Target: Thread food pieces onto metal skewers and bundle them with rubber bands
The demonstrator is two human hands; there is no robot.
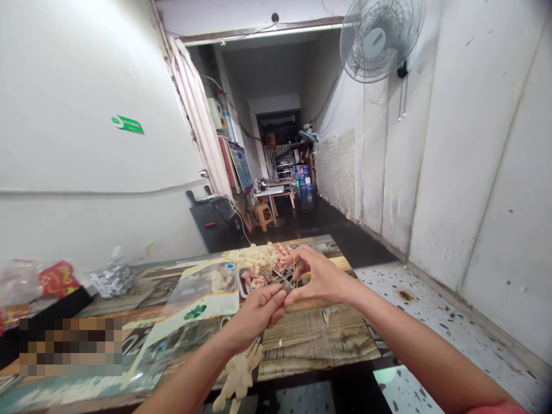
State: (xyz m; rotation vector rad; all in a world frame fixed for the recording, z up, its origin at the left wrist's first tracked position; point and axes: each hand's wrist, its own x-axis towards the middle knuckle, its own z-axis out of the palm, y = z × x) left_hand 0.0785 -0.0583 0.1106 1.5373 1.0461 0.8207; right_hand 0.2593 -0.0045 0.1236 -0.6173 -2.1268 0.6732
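My left hand (265, 305) is closed around a bundle of thin skewers, and their pale food pieces (238, 376) hang below it past the table's near edge. My right hand (317, 275) is curved close beside it, with a thin yellow rubber band (295, 275) stretched between its fingers and thumb. The thumb is near my left fingertips. Just behind both hands is a tray of pinkish meat skewers (254, 279), its sticks pointing toward me. Pale skewered pieces (254, 257) are heaped at the tray's far side. My hands partly hide the tray.
A clear printed plastic bag (207, 290) lies left of the tray on the wood-patterned table (319, 333). Farther left are a crumpled silvery bag (112, 280) and a red package (59, 280). A black case (218, 221) stands behind the table. A fan (375, 43) hangs on the right wall.
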